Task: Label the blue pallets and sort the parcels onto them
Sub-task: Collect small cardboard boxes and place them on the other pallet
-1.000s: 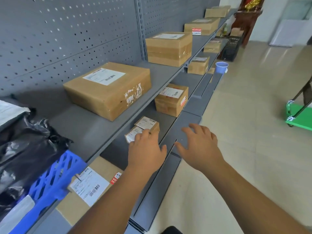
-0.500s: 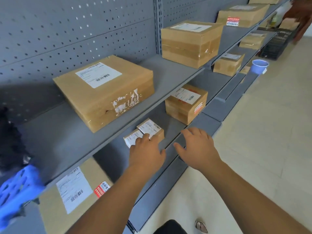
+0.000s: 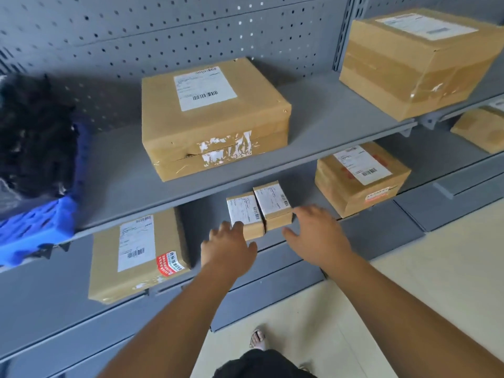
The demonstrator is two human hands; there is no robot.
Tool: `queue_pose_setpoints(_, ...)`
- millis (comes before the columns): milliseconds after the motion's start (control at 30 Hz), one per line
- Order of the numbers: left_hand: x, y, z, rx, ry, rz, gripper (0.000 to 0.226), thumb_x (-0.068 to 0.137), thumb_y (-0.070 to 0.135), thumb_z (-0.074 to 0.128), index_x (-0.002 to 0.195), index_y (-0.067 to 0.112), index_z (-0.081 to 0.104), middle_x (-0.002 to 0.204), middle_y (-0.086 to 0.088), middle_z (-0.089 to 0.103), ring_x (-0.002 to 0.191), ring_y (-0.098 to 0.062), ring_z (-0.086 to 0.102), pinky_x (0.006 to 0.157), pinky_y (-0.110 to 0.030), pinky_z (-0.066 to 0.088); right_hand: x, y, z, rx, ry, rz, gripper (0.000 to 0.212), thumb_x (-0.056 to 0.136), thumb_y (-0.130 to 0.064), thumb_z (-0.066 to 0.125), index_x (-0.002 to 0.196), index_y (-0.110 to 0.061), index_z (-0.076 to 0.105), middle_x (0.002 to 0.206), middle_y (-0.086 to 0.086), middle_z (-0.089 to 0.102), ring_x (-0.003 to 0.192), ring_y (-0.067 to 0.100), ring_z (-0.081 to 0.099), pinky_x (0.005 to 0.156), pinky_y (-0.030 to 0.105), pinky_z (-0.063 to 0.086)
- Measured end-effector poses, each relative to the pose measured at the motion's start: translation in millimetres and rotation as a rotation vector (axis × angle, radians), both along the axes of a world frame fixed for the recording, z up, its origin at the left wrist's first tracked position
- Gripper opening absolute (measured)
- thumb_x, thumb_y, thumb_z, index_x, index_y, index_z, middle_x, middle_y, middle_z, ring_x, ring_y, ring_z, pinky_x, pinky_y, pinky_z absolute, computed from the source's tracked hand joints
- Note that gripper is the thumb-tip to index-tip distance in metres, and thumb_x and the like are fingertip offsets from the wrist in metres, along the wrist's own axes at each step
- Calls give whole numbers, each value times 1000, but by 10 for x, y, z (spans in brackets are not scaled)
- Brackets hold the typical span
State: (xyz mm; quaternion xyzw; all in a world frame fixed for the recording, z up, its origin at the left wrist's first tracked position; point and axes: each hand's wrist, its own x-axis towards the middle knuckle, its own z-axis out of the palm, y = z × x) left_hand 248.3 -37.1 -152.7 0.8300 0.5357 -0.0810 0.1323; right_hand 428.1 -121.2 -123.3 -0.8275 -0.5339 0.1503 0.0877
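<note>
Fingers of left hand and right hand spread, unclenched, flanking two small labelled parcels; far left, blue crate holds black bags.

A grey metal shelving unit with perforated back panel stands on pale tiled floor; a blurred black heap, perhaps plastic bags, lies left.
</note>
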Motion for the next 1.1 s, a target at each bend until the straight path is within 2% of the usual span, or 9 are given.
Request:
queue_pose_setpoints(300, 244, 480, -311, -49, -20, 82, 64, 92, 61, 50, 146, 28, 39, 144, -3, 48, 128, -31, 50, 97, -47, 48, 208, 643, -326, -98, -21, 15, 49, 97, -51, 52, 134, -19, 51, 131, 7, 56, 121, 30, 50, 94, 40, 47)
queue_pose_setpoints(433, 361, 587, -448, -73, -24, 128, 73, 89, 66, 52, 149, 30, 31, 149, -4, 42, 131, -33, 46, 97, -48, 47, 266, 835, -487, -111, 3, 34, 53, 96, -49, 53, 138, -16, 49, 133, 9, 56, 120, 32, 51, 93, 41, 49)
queue_pose_setpoints(533, 461, 600, -567, -88, -33, 175, 86, 85, 74, 50, 155, 34, 20, 157, -4, 33, 137, -35, 41, 100, -49, 45, 280, 963, -630, -122, 16, 63, 55, 96, -49, 55, 139, -15, 48, 137, 11, 53, 121, 34, 50, 96, 43, 49)
queue_pose_setpoints(667, 624, 633, -743, -104, -21, 233, 95, 84, 80, 46, 160, 36, 9, 169, -5, 10, 145, -37, 29, 106, -51, 41, 315, 1140, -850, -127, 33, 103, 61, 95, -48, 54, 146, -17, 43, 148, 9, 44, 129, 36, 45, 103, 45, 43)
queue_pose_setpoints(900, 758, 687, -1029, -105, -65, 307, 101, 80, 86, 46, 160, 38, 6, 172, 1, -9, 154, -41, 6, 108, -56, 39, 397, 1371, -1152, 4, 84, 105, 61, 93, -43, 56, 148, -22, 43, 158, 10, 33, 139, 36, 31, 110, 49, 38)
queue_pose_setpoints(967, 766, 727, -1118, -84, -95, 316, 101, 79, 88, 45, 159, 39, 7, 171, 3, -9, 153, -41, 8, 109, -57, 38, 416, 1454, -1227, 11, 100, 113, 62, 94, -44, 55, 150, -26, 39, 162, 8, 27, 143, 35, 25, 112, 50, 35)
queue_pose_setpoints(1100, 710, 785, -1280, -13, -163, 315, 98, 78, 89, 46, 156, 40, 11, 170, 5, -5, 145, -39, 26, 105, -56, 42, 455, 1578, -1381, -16, 211, 95, 61, 98, -47, 50, 154, -36, 32, 170, 0, 12, 152, 33, 13, 118, 53, 29)
